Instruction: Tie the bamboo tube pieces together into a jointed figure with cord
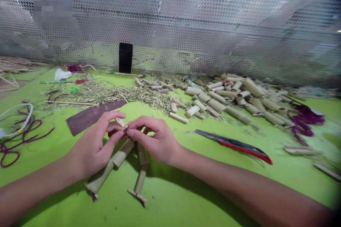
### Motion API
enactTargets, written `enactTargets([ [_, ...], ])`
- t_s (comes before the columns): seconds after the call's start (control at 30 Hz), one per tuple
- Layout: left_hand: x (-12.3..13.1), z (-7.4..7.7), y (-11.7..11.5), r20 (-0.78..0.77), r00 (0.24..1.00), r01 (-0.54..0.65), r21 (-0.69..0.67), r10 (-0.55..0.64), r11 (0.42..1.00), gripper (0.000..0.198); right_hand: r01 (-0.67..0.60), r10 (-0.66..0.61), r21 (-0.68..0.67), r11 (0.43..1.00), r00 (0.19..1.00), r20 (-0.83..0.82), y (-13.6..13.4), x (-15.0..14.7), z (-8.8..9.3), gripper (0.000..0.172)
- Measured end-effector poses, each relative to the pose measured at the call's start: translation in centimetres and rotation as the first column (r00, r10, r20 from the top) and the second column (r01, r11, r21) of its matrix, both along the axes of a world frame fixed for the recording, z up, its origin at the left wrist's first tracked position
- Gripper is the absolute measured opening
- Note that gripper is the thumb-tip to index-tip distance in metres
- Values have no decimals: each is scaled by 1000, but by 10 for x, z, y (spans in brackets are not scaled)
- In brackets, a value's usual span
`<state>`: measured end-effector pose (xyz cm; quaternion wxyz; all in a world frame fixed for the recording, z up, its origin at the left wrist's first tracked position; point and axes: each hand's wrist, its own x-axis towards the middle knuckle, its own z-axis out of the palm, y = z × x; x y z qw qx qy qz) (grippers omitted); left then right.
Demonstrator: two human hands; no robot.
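Both hands meet near the middle, fingertips almost touching. My left hand pinches a purple cord beside a small pale bamboo piece. From the other side, my right hand pinches at the same spot, thumb against forefinger. Below them hang two strings of bamboo tubes: a thicker one slanting down to the left, and a thinner one ending in a short crosswise stick. A bit of purple cord shows at each lower end. The knot itself is mostly hidden by fingers.
A red and black utility knife lies right of my hands. Behind are bamboo shavings, a pile of cut tubes and a dark flat strip. A phone leans on the perforated metal screen. Purple cord lies right.
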<state>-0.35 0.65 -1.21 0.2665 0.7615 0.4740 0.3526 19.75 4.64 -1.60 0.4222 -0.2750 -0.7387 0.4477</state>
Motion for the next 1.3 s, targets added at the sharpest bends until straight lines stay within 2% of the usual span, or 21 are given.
enactTargets([
  [0.2, 0, 0, -1, 18, 1000, -22, -35, 23, 999, 37, 19, -21, -66, 998, 999, -39, -3, -2, -5, 11],
  [0.37, -2, 3, -2, 5, 996, -91, -117, 93, 989, 39, 30, -37, -80, 996, 995, -91, -6, -4, -7, 8],
  [0.47, -2, 4, -3, 18, 996, -81, -145, 85, 986, 37, 14, -27, -112, 994, 993, -111, -9, -4, -9, 12],
  [0.63, 0, 5, -3, 27, 997, -64, -94, 66, 994, 34, -28, 0, -197, 980, 990, -140, -13, -6, -12, 19],
  [0.9, 0, 8, 1, -79, 996, -29, 100, 37, 995, 30, -35, 24, -132, 991, 996, -89, -13, -5, -12, 18],
  [1.07, -2, 8, 2, -134, 991, -18, 74, 28, 997, 41, -21, 12, -127, 992, 997, -73, -11, -4, -12, 20],
  [1.3, -7, -1, 2, -177, 984, 31, 104, -12, 994, 50, -27, 11, -164, 986, 995, -100, -9, -4, -8, 17],
])
